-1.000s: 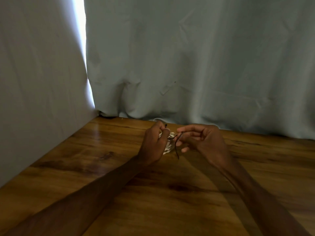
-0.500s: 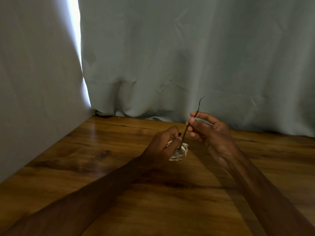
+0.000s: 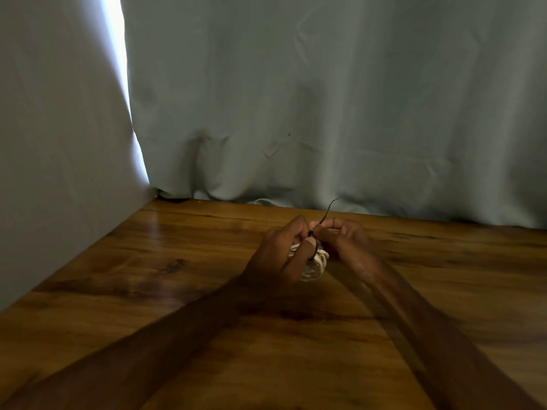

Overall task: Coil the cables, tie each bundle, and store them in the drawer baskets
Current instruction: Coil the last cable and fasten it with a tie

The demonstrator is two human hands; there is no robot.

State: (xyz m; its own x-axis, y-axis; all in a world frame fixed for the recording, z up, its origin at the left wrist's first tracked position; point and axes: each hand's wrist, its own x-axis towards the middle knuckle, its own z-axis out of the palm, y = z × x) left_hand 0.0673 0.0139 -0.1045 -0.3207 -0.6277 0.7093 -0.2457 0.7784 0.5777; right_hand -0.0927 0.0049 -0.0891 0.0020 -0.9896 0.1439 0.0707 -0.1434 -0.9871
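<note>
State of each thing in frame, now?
white cable coil: coiled, held in hand
dark tie: looped round the coil, one end sticking up
left hand: grips the coil
right hand: pinches the tie
curtains: drawn, bright gap at left

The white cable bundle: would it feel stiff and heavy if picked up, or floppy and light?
Probably light: the left hand holds the whole white cable bundle in its fingers. Likely soft, not stiff: its loops look squashed and uneven. It may spring loose if released, because the dark tie pinched by the right hand has a free end sticking up.
</note>
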